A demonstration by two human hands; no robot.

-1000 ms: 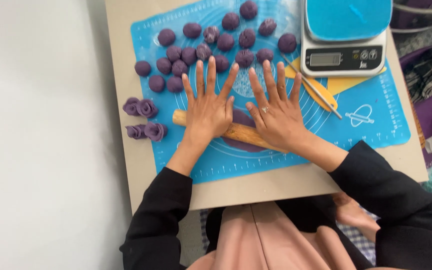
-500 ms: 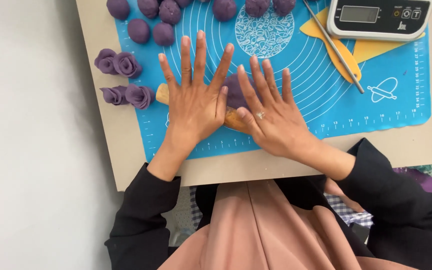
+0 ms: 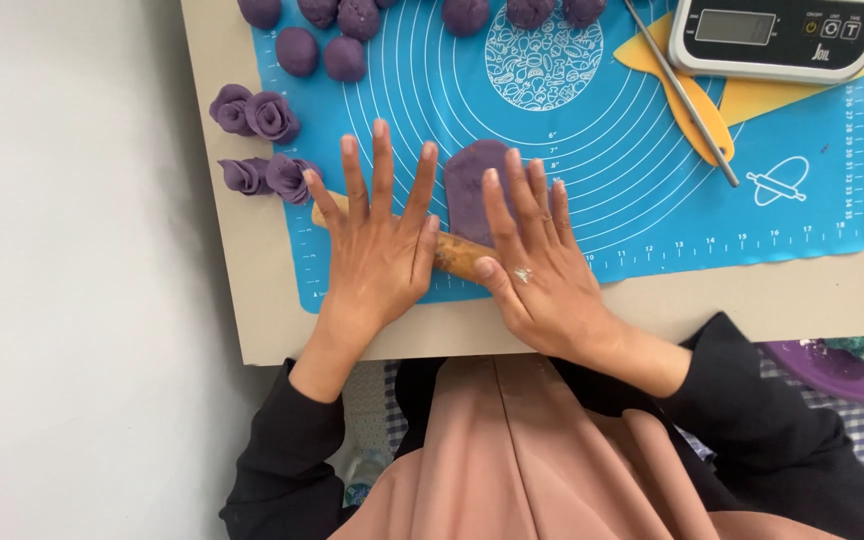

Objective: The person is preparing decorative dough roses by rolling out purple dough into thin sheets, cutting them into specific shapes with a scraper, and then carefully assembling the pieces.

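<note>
Both palms press flat on the wooden rolling pin, left hand and right hand with fingers spread apart. The flattened purple dough lies on the blue mat, partly under the right fingertips. Purple dough roses sit just beyond the left fingers.

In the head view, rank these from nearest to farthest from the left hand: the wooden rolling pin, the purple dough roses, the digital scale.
1. Wooden rolling pin: directly under the left hand, touching the palm.
2. Purple dough roses: just up and left of the fingers, at the mat's left edge.
3. Digital scale: far off at the top right corner.
</note>
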